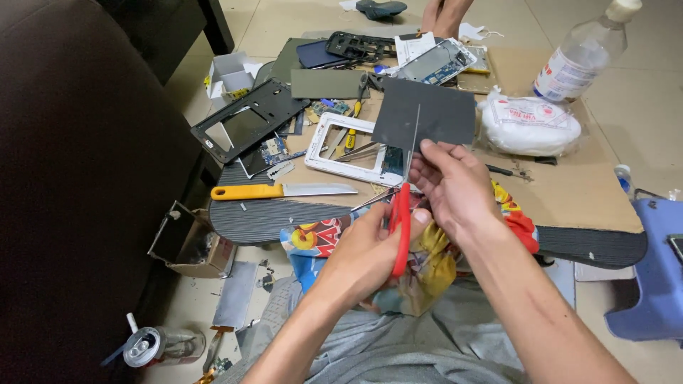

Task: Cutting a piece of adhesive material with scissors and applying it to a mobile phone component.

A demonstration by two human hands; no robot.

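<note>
The dark grey rectangular sheet (425, 112) stands upright above the table (569, 192), pinched at its lower edge by your right hand (455, 186), while your left hand (370, 249), just below, grips red-handled scissors (401, 227) pointing up into it.

A home floor serving as a repair bench: tiled floor (640, 92), sofa (78, 178) at nine o'clock, phone frames (245, 124) at eleven.

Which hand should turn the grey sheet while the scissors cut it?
The right hand, probably: its grip already pinches the dark grey flat sheet, while the left hand is busy working the red-handled scissors.
</note>
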